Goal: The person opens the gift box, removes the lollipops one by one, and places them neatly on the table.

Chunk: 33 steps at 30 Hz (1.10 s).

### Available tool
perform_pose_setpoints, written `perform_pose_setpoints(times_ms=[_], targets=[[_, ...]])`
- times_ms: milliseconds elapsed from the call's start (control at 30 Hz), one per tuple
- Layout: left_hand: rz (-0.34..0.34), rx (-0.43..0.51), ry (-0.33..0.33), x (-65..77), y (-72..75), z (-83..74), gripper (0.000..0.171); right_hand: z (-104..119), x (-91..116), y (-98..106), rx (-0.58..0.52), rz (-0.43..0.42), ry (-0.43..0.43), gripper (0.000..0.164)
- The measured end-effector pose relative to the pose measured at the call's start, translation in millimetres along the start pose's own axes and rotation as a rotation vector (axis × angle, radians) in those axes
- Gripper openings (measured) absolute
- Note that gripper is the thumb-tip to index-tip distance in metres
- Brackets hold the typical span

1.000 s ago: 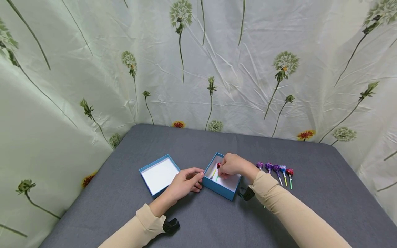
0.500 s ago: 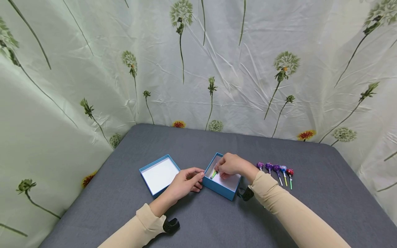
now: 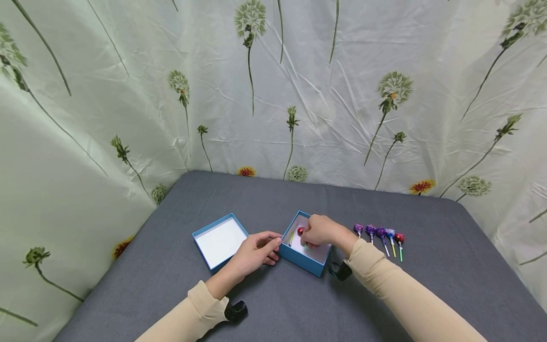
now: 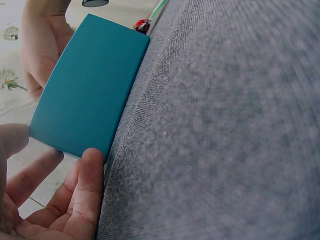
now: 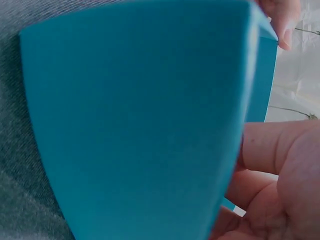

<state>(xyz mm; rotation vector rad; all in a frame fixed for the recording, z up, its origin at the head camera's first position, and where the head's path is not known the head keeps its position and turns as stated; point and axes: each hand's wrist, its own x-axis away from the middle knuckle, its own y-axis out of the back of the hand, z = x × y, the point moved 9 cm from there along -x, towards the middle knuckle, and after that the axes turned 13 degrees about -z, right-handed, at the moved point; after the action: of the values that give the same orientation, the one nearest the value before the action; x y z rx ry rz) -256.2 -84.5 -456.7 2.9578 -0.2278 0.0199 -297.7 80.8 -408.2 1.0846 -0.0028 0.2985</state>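
Note:
A blue box point(image 3: 301, 259) with a white inside sits upright on the table. My left hand point(image 3: 255, 249) holds its left corner, thumb and fingertips against the walls in the left wrist view. My right hand point(image 3: 318, 231) reaches down inside the box, fingers curled. They seem to pinch the green stick of a lollipop; the fingertips are mostly hidden. A red lollipop head point(image 3: 301, 231) shows beside those fingers, and a yellow stick point(image 3: 291, 238) lies along the left wall. In the right wrist view the blue wall point(image 5: 135, 120) hides what the fingers hold.
The box's lid point(image 3: 220, 243) lies white side up, left of the box. Several wrapped lollipops point(image 3: 381, 232), purple, blue and red, lie in a row on the grey table point(image 3: 273, 304) at the right. A patterned curtain point(image 3: 316, 95) hangs behind.
Inside the box my right hand has shifted the lollipop: its green stick moved left beside the yellow one, then back right under my fingers. The left hand stays in place.

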Motion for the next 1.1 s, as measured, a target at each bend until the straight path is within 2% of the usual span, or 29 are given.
perform_pose_setpoints(times_ms=[133, 333, 433, 600, 733, 867, 1100], targets=[[0.0, -0.004, 0.003, -0.2, 0.1, 0.3, 0.038, 2.3, 1.3, 1.0, 0.052, 0.003, 0.043, 0.024], [-0.001, -0.006, 0.007, 0.0, 0.2, 0.6, 0.038, 3.3, 4.5, 12.7, 0.027, -0.024, 0.061, 0.023], [-0.002, -0.008, 0.009, 0.1, 0.3, 0.6, 0.038, 2.0, 5.9, 18.9, -0.049, -0.009, 0.036, 0.023], [-0.004, -0.009, 0.011, -0.5, 0.9, 1.0, 0.038, -3.5, 5.6, 19.6, -0.252, 0.108, -0.041, 0.023], [-0.001, -0.006, 0.01, -0.8, 0.6, 1.1, 0.038, -8.5, 2.8, 17.6, -0.321, 0.175, -0.077, 0.026], [0.002, -0.002, 0.01, -0.9, 0.2, 1.2, 0.038, -10.3, 1.0, 16.0, -0.272, 0.177, -0.069, 0.027], [-0.001, -0.003, 0.011, -1.1, -0.5, 1.4, 0.038, -7.5, -1.6, 9.5, -0.149, 0.12, -0.053, 0.024]])
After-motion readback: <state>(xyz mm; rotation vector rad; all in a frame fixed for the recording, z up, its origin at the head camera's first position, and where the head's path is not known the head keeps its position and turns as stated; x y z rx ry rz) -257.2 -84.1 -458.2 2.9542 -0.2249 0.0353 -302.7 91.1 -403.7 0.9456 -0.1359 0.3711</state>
